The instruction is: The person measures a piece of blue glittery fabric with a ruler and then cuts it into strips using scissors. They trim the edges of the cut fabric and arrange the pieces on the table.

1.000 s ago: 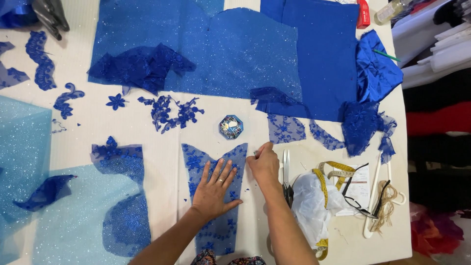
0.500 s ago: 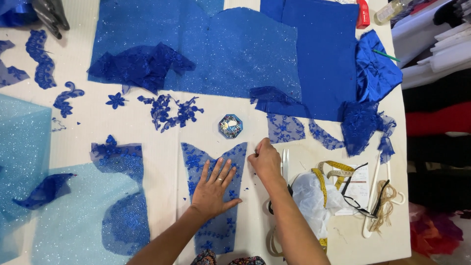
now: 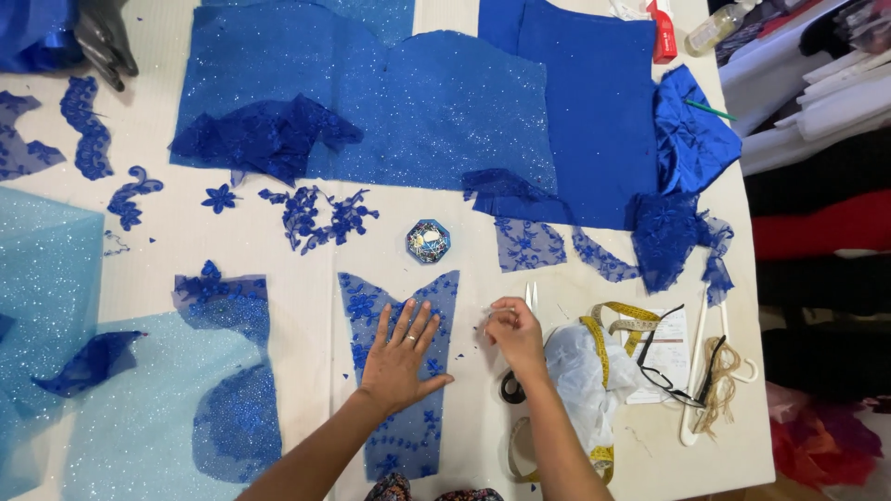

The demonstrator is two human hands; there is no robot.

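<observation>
The blue lace piece (image 3: 401, 371) lies near the table's (image 3: 306, 269) front edge, and I see my left hand (image 3: 399, 357) pressed flat on it, fingers spread. My right hand (image 3: 513, 334), just beside its right edge, has fingertips pinched together above the scissors (image 3: 520, 371); what they grip I cannot tell. A round pin box (image 3: 428, 240) sits beyond.

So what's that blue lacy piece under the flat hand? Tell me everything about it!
The blue lace piece is a tall strip of sheer, see-through fabric with darker blue flowers and small sparkles. Its top edge dips into a notch with two points. It lies flat on the white table, reaching down to the near edge. The left hand presses on its middle with fingers spread. The right hand sits just beside its right edge, fingers pinched together.
</observation>
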